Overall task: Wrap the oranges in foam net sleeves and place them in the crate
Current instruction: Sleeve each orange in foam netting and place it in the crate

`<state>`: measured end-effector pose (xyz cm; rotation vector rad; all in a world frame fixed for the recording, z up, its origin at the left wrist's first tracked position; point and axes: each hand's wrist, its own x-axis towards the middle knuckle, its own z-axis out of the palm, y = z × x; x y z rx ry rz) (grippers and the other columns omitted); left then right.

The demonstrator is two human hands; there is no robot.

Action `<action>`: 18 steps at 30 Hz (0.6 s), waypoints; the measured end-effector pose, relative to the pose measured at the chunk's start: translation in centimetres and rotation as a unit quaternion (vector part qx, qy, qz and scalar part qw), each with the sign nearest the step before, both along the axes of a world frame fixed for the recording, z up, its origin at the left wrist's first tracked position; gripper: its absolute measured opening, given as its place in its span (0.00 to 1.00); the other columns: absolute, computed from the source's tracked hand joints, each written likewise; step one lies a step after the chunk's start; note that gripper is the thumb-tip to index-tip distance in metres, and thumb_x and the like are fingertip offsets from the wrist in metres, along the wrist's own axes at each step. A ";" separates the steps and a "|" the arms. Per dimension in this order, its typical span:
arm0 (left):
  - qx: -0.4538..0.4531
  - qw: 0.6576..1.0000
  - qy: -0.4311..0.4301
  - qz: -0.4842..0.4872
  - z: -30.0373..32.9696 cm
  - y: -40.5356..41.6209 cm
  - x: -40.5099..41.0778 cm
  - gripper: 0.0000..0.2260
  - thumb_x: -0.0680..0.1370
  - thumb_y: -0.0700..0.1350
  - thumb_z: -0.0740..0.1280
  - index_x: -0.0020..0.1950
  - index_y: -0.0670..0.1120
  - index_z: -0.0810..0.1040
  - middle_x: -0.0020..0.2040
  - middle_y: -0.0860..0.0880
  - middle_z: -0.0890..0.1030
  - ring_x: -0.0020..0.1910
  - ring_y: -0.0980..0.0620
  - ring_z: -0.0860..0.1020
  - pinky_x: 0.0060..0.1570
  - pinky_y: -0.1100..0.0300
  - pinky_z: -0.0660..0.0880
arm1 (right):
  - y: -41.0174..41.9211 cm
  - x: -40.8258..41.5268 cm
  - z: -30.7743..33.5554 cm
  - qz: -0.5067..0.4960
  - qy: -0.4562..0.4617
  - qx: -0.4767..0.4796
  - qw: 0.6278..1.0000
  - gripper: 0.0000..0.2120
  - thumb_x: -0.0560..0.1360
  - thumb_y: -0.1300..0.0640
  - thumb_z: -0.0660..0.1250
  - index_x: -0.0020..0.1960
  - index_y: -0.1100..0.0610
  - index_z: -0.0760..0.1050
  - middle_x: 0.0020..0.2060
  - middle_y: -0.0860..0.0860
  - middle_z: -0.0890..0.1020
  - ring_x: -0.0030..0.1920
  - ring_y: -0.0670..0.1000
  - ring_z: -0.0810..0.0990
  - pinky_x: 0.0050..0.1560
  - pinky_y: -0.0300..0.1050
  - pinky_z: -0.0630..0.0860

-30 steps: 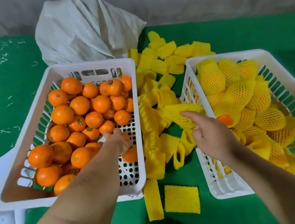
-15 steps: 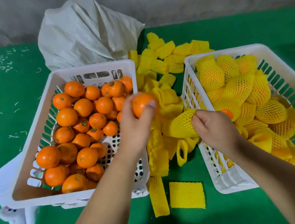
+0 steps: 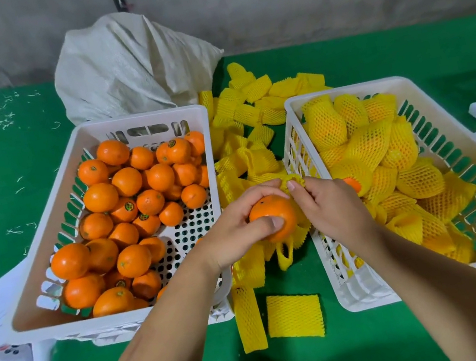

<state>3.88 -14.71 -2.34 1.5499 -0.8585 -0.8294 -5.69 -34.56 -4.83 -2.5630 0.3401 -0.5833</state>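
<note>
Between the two white crates, just left of the right crate (image 3: 299, 150), my left hand (image 3: 233, 232) grips an orange (image 3: 268, 213). My right hand (image 3: 330, 205) pinches a yellow foam net sleeve (image 3: 294, 184) touching that orange's far side. Wrapped oranges (image 3: 366, 141) fill the right crate.

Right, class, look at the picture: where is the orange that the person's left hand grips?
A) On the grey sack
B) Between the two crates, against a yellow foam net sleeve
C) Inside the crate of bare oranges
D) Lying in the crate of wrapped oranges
B: the left hand holds the orange between the crates, where the right hand pinches the foam net sleeve.
</note>
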 end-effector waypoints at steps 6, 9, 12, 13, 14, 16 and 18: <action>0.071 0.995 -0.065 -0.023 -0.5 -0.7 -0.3 0.24 0.74 0.59 0.72 0.70 0.59 0.77 0.68 0.57 0.78 0.63 0.54 0.79 0.64 0.51 0.78 | 0.0 0.3 -0.2 0.018 0.007 -0.002 1.000 0.20 0.83 0.44 0.62 0.34 0.47 0.63 0.23 0.44 0.64 0.24 0.45 0.65 0.25 0.43 0.59; 0.095 0.991 -0.093 0.009 -0.9 -1.3 -0.5 0.26 0.75 0.58 0.72 0.73 0.56 0.75 0.71 0.56 0.77 0.65 0.53 0.79 0.66 0.47 0.77 | -0.5 0.1 -0.3 0.037 -0.013 0.058 0.998 0.18 0.84 0.48 0.63 0.36 0.46 0.65 0.25 0.46 0.70 0.26 0.45 0.70 0.25 0.46 0.65; 0.099 0.990 -0.101 0.014 -0.9 -1.7 -0.4 0.29 0.74 0.59 0.71 0.75 0.55 0.74 0.75 0.58 0.72 0.69 0.57 0.75 0.68 0.57 0.75 | -0.7 0.0 -0.2 0.050 -0.008 0.078 0.996 0.16 0.84 0.46 0.59 0.40 0.50 0.68 0.29 0.49 0.75 0.30 0.51 0.75 0.28 0.52 0.71; 0.100 0.989 -0.110 0.012 -0.9 -1.7 -0.3 0.28 0.74 0.59 0.71 0.74 0.56 0.74 0.77 0.58 0.71 0.72 0.58 0.72 0.68 0.62 0.72 | -0.7 -0.1 -0.3 0.052 -0.001 0.067 0.996 0.15 0.84 0.46 0.59 0.40 0.50 0.68 0.29 0.48 0.74 0.29 0.50 0.74 0.28 0.51 0.70; 0.105 0.986 -0.128 0.009 -1.0 -1.7 -0.2 0.28 0.75 0.59 0.71 0.74 0.56 0.74 0.79 0.57 0.68 0.74 0.61 0.69 0.67 0.67 0.69 | -0.6 0.0 -0.4 0.055 0.008 0.054 0.997 0.14 0.84 0.46 0.60 0.41 0.50 0.67 0.29 0.47 0.73 0.29 0.49 0.72 0.27 0.50 0.67; 0.121 0.980 -0.160 0.010 -1.3 -1.8 0.0 0.29 0.75 0.59 0.72 0.75 0.56 0.74 0.82 0.56 0.62 0.75 0.64 0.63 0.63 0.72 0.64 | -0.6 0.0 -0.6 0.055 0.021 0.032 0.998 0.12 0.84 0.49 0.62 0.43 0.51 0.69 0.28 0.46 0.71 0.28 0.48 0.71 0.26 0.47 0.64; 0.132 0.976 -0.169 0.024 -1.6 -1.9 -0.1 0.33 0.74 0.62 0.72 0.78 0.55 0.72 0.84 0.56 0.59 0.74 0.65 0.61 0.63 0.72 0.64 | -0.7 0.0 -0.8 0.048 0.025 0.026 0.998 0.10 0.83 0.50 0.63 0.45 0.52 0.71 0.27 0.46 0.70 0.28 0.47 0.71 0.26 0.46 0.64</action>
